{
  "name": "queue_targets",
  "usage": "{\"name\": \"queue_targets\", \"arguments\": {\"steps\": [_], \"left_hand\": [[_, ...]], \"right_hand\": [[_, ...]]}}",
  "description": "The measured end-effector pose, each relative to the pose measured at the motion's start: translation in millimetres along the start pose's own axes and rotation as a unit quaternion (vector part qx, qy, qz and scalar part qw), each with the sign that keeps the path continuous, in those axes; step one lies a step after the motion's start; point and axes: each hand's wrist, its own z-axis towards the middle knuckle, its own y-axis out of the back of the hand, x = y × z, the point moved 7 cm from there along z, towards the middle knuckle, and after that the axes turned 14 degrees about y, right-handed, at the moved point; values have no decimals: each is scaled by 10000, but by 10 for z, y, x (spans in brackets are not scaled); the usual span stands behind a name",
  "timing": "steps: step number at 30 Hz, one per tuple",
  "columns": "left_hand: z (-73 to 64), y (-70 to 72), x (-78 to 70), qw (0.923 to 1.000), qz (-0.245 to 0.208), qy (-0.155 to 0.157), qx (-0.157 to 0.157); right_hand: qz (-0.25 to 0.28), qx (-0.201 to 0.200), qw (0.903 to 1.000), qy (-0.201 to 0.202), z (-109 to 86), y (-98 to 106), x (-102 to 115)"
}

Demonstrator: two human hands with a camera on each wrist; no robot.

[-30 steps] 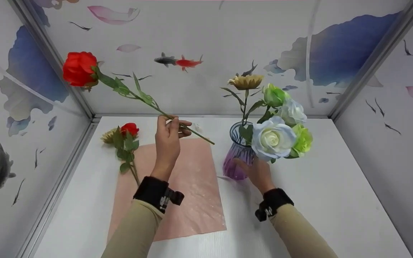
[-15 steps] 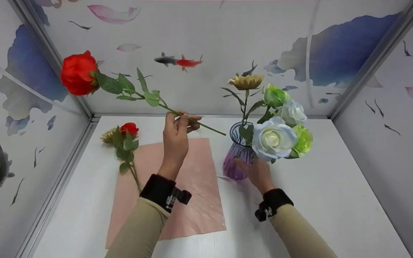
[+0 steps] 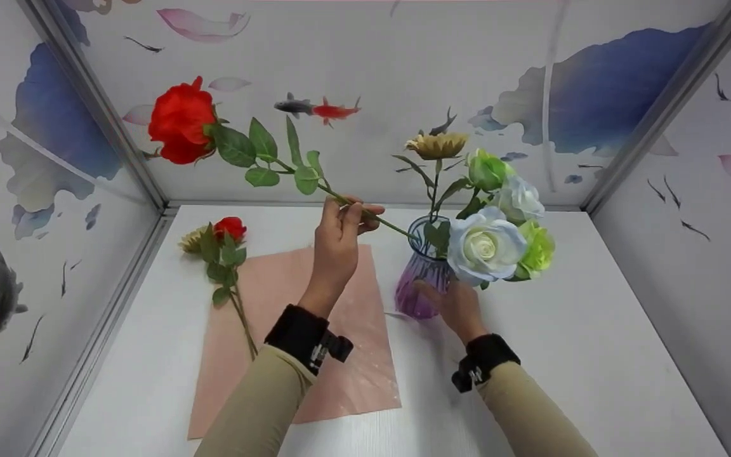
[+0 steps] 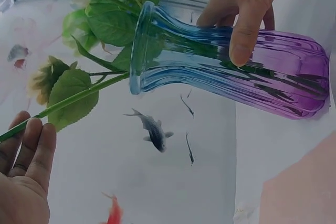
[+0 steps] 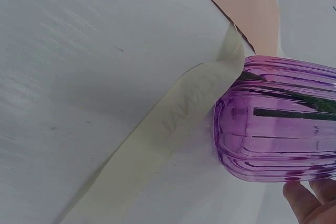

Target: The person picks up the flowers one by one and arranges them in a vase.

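A long-stemmed red rose (image 3: 181, 124) slants across the head view, its bloom up at the left. My left hand (image 3: 338, 244) pinches the stem, whose lower end reaches the mouth of the glass vase (image 3: 415, 289). In the left wrist view the green stem (image 4: 79, 97) meets the vase rim (image 4: 137, 51). The vase is blue above and purple below, with ribbed sides. My right hand (image 3: 460, 308) grips its lower body, thumb in front. Standing in it are a tan flower (image 3: 436, 146), a pale blue-white rose (image 3: 485, 246) and several other blooms. Stems show through the glass.
Pink wrapping paper (image 3: 346, 355) lies on the white table. At its left edge rest a small red rose (image 3: 230, 228) and a tan flower (image 3: 193, 241) on long stems. A pale lettered ribbon (image 5: 157, 129) lies by the vase base. Printed panels (image 3: 391, 76) enclose the table.
My left hand has moved right with the red rose, bringing the stem's lower end from left of the vase to its mouth. My right hand and the vase have stayed in place.
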Motion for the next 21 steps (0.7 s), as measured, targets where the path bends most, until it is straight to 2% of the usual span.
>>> {"name": "queue_targets", "arguments": {"steps": [6, 11, 16, 21], "left_hand": [[-10, -156, 13, 9971, 698, -153, 266], [-25, -272, 46, 9901, 1278, -308, 497], [-38, -372, 66, 9780, 1965, -419, 557], [-37, -466, 119, 9634, 2587, -233, 668]], "right_hand": [[61, -44, 9999, 71, 1, -1, 12], [122, -67, 9999, 90, -3, 5, 13], [75, -54, 10000, 10, -1, 12, 5], [5, 14, 10000, -53, -4, 8, -4]]}}
